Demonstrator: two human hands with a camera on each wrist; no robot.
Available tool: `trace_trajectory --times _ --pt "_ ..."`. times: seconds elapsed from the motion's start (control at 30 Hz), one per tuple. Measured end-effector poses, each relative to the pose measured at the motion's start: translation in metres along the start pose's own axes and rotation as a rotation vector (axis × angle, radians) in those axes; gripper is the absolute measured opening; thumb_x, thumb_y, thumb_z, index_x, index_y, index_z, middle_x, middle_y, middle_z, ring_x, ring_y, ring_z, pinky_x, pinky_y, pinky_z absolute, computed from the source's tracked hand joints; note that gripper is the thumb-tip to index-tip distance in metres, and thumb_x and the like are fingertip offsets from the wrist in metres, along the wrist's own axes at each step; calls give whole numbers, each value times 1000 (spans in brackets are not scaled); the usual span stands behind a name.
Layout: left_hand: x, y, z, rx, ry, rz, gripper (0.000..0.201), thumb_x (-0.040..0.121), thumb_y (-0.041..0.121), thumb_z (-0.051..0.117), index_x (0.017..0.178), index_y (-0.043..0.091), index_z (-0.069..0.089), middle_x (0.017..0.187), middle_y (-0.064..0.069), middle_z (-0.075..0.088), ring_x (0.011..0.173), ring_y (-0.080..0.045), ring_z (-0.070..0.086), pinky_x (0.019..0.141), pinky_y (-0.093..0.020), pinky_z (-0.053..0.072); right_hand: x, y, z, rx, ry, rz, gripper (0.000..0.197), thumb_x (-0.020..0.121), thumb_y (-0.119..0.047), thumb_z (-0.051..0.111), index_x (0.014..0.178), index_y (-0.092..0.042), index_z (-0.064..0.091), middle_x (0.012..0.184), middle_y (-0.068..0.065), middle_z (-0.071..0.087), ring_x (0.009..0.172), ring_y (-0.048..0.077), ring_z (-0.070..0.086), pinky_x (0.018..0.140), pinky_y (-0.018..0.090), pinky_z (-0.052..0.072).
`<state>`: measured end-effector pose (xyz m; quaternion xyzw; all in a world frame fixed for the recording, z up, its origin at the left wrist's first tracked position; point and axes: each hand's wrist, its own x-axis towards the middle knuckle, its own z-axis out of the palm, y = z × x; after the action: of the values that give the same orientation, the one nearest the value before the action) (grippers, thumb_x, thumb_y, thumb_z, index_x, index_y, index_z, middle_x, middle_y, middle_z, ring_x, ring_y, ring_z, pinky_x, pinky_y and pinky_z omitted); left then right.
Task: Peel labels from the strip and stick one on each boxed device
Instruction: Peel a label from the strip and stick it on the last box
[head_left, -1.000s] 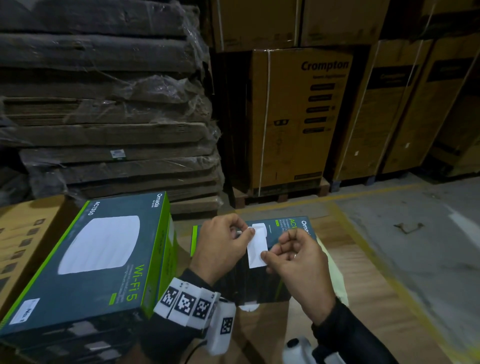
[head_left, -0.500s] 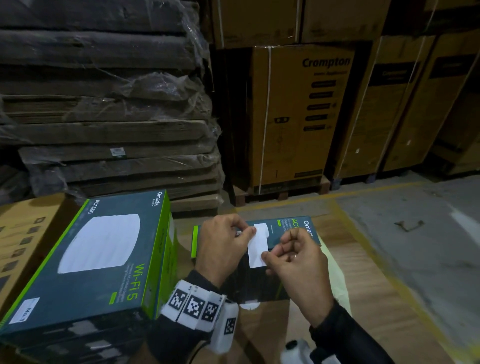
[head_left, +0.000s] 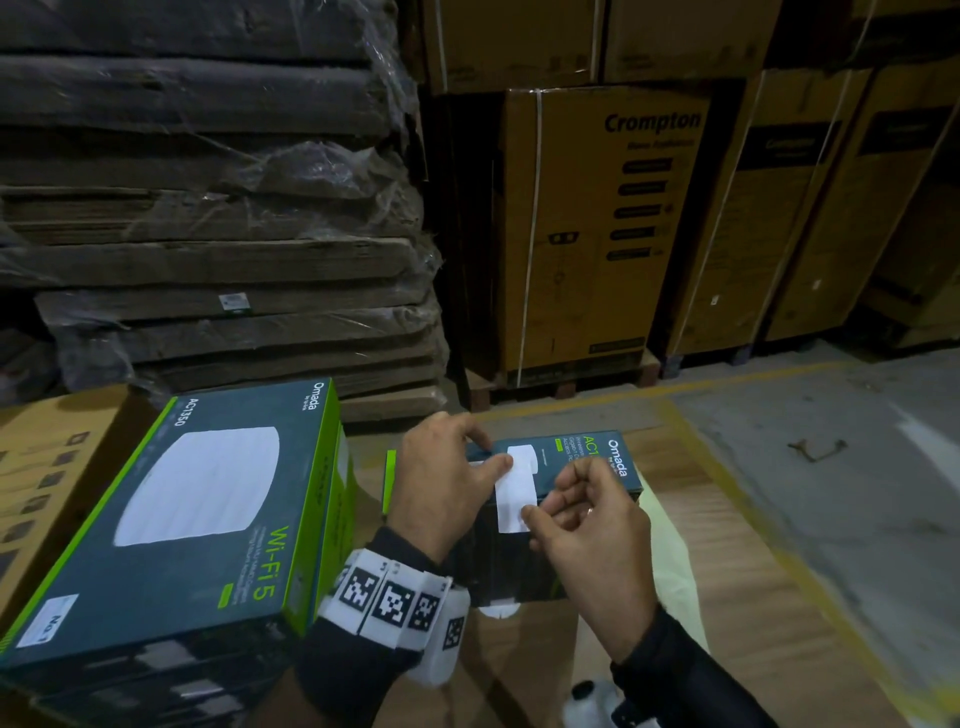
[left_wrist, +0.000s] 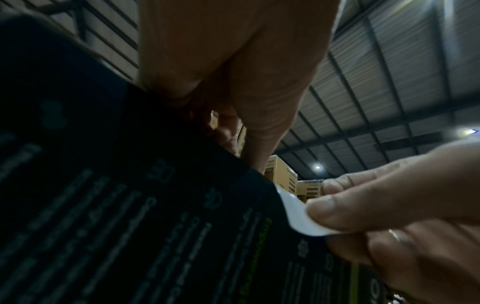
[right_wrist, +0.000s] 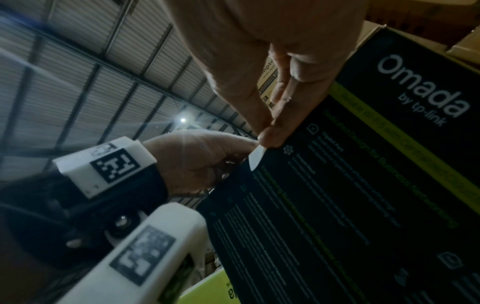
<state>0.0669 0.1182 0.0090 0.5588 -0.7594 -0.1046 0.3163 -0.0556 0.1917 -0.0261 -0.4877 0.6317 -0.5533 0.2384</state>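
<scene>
Matt white paper label (head_left: 515, 496); smooth printed card device box (head_left: 582, 457); rough brown corrugated cartons (head_left: 602, 228); crinkled glossy plastic wrap (head_left: 291, 171).

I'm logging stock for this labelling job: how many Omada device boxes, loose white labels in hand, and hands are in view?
Omada boxes: 2 (big one at left, one held upright)
White label in hand: 1
Hands: 2 (left hand, right hand)
Total: 5

Shrink-wrapped flattened cardboard stack (head_left: 218, 208) beside strapped Crompton cartons (head_left: 597, 228) on concrete floor (head_left: 831, 467)
</scene>
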Motion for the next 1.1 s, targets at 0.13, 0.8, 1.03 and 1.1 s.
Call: trace_trajectory --times 0.13,0.8,1.03,1.1 --pt "2 -2 5 -78 6 15 16 75 29 75 85 26 64 95 5 51 94 -11 50 81 -26 42 1 4 4 -98 49 -91 32 72 -10 80 83 -19 51 67 -3 57 66 7 59 61 25 53" --pt "-15 -22 4 34 -186 308 40 70 43 76 104 31 58 130 11 54 123 -9 45 101 -39 37 7 27 -17 -496 63 -487 47 68 -15 81 104 -25 53 73 -11 56 67 5 56 58 23 51" --pt "-17 -19 7 110 -191 297 51 75 47 70 116 27 47 135 12 46 125 -6 38 106 -32 29 15 27 -17 -683 101 -623 45 70 -49 70 106 -27 53 100 -8 59 99 15 51 81 36 38" --pt "-19 -19 7 93 -195 296 53 75 51 68 116 27 47 134 10 48 123 -8 41 104 -34 33 20 31 -13 -701 89 -634 46 73 -58 60 108 -28 52 108 -8 58 108 15 48 89 37 32"
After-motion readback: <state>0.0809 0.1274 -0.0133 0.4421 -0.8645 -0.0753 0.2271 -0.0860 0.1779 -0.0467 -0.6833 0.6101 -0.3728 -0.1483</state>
